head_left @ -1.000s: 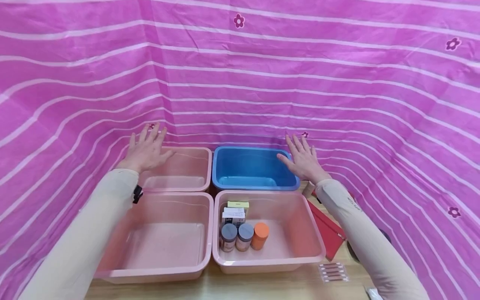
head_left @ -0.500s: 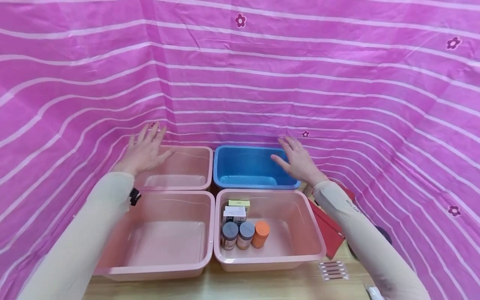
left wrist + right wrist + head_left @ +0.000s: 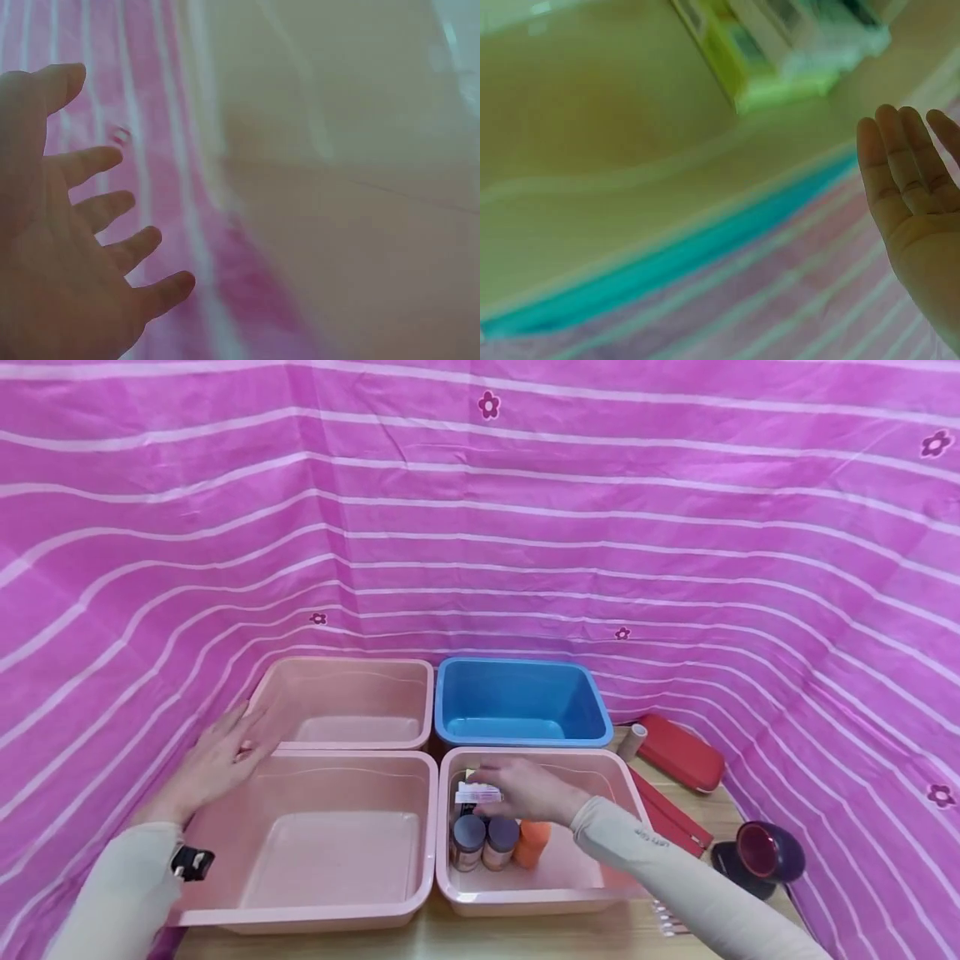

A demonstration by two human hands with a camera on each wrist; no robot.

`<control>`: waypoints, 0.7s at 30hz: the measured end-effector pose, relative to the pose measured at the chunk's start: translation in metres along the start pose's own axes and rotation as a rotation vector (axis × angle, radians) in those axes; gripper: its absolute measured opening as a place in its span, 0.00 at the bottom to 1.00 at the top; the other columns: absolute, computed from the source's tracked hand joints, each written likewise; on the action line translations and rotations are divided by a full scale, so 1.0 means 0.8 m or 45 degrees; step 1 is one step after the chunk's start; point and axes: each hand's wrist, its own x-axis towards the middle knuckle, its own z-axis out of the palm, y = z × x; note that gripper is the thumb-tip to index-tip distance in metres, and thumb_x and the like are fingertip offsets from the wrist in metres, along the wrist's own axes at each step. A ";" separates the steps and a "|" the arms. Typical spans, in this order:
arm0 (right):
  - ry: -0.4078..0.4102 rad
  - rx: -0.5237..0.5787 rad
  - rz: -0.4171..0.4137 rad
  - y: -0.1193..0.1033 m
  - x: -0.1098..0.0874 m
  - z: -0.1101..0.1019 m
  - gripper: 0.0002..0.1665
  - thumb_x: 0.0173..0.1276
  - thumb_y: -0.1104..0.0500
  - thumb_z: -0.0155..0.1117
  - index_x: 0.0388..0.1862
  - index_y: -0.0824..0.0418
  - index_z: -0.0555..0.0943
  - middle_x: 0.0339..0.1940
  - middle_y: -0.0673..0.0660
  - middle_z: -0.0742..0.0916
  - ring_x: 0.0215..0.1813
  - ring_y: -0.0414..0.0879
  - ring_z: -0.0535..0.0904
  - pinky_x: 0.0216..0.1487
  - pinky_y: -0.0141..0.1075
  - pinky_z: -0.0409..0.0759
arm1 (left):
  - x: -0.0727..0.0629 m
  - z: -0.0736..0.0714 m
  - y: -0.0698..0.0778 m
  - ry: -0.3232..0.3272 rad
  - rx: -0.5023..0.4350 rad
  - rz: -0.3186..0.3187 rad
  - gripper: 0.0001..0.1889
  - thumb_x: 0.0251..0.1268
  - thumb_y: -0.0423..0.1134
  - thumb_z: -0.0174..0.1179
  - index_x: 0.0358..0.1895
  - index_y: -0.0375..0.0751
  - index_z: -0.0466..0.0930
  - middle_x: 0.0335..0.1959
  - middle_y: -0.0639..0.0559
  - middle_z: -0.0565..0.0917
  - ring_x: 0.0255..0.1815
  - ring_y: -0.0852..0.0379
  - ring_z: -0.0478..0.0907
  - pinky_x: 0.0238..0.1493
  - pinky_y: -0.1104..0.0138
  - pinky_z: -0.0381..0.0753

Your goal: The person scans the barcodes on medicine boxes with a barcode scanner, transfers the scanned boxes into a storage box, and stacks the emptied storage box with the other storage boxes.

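Observation:
My right hand is over the front right pink bin, above small boxes and jars. In the right wrist view, the right hand's fingers look straight, with nothing in them. A yellow-green box and white boxes stand in that bin, partly hidden by the hand. Before them are two grey-lidded jars and an orange jar. My left hand, fingers spread and holding nothing, is at the left side of the front left pink bin; whether it touches the rim, I cannot tell.
Behind stand another pink bin and a blue bin. To the right lie a red case, a beige cylinder, a red pouch, a dark cup-like object and partly covered cotton swabs. Pink striped cloth surrounds the table.
Both hands have drawn back from above the rear bins. The right came down left and nearer, over the boxes; the left moved left and nearer. The objects on the right came into fuller view.

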 end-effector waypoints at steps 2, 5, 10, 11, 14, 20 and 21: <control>-0.082 -0.028 -0.015 -0.005 0.002 0.017 0.27 0.65 0.46 0.76 0.61 0.53 0.84 0.55 0.50 0.86 0.55 0.42 0.84 0.60 0.34 0.85 | -0.010 0.010 -0.015 -0.009 -0.053 -0.037 0.37 0.78 0.49 0.55 0.80 0.35 0.55 0.78 0.19 0.52 0.74 0.14 0.49 0.68 0.21 0.47; -0.193 -0.088 -0.044 -0.013 0.006 0.039 0.27 0.65 0.44 0.76 0.61 0.50 0.84 0.55 0.48 0.86 0.55 0.40 0.83 0.60 0.32 0.83 | -0.019 0.023 -0.030 -0.052 -0.160 -0.078 0.37 0.79 0.49 0.54 0.80 0.31 0.55 0.78 0.19 0.50 0.75 0.14 0.47 0.70 0.22 0.46; -0.315 -0.241 -0.095 -0.024 0.012 0.066 0.27 0.66 0.44 0.75 0.62 0.47 0.83 0.57 0.47 0.86 0.54 0.40 0.83 0.59 0.31 0.82 | -0.030 0.032 -0.036 -0.164 -0.232 -0.186 0.37 0.80 0.52 0.51 0.80 0.32 0.54 0.82 0.26 0.44 0.78 0.16 0.40 0.66 0.19 0.44; -0.332 -0.278 -0.105 -0.025 0.013 0.069 0.28 0.66 0.44 0.75 0.63 0.47 0.82 0.58 0.47 0.86 0.54 0.40 0.84 0.59 0.31 0.82 | -0.031 0.033 -0.035 -0.177 -0.230 -0.200 0.36 0.80 0.53 0.50 0.80 0.32 0.55 0.83 0.27 0.43 0.78 0.16 0.39 0.65 0.19 0.44; -0.352 -0.361 -0.125 -0.028 0.014 0.074 0.28 0.66 0.46 0.75 0.64 0.46 0.81 0.58 0.46 0.86 0.54 0.39 0.84 0.59 0.31 0.82 | -0.030 0.032 -0.034 -0.194 -0.207 -0.223 0.36 0.81 0.54 0.50 0.79 0.32 0.57 0.83 0.27 0.44 0.78 0.16 0.40 0.65 0.19 0.46; -0.317 -0.349 -0.121 -0.023 0.015 0.070 0.26 0.63 0.48 0.76 0.61 0.46 0.83 0.53 0.46 0.87 0.49 0.39 0.84 0.54 0.30 0.83 | -0.020 0.032 -0.035 -0.192 -0.183 -0.246 0.36 0.80 0.55 0.51 0.78 0.31 0.59 0.81 0.25 0.48 0.74 0.14 0.49 0.64 0.20 0.52; -0.306 -0.333 -0.118 -0.022 0.014 0.068 0.26 0.63 0.48 0.76 0.60 0.46 0.83 0.52 0.46 0.87 0.49 0.39 0.84 0.53 0.30 0.83 | -0.019 0.032 -0.036 -0.188 -0.179 -0.248 0.36 0.80 0.55 0.51 0.78 0.31 0.59 0.81 0.25 0.48 0.74 0.14 0.50 0.64 0.20 0.52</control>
